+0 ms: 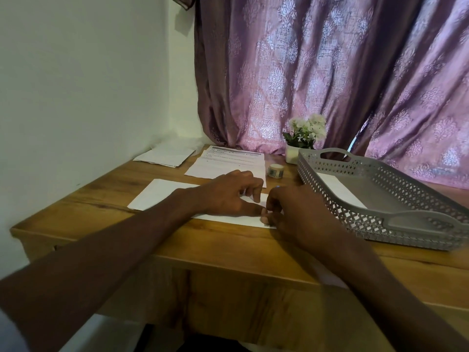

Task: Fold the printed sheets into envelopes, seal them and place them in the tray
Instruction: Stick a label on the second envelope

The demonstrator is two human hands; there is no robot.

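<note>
A folded white sheet lies flat near the front of the wooden table. My left hand rests on its middle with fingers bent and pressing down. My right hand presses the sheet's right end, fingertips touching those of the left; what it pinches is hidden. Behind them lies a stack of printed sheets. A small roll of tape stands to the right of that stack. The grey perforated tray sits at the right with one white folded sheet inside.
A small white pot of pale flowers stands behind the tray against the purple curtain. More white papers lie in the far left corner by the wall. The table's front edge runs just below my forearms.
</note>
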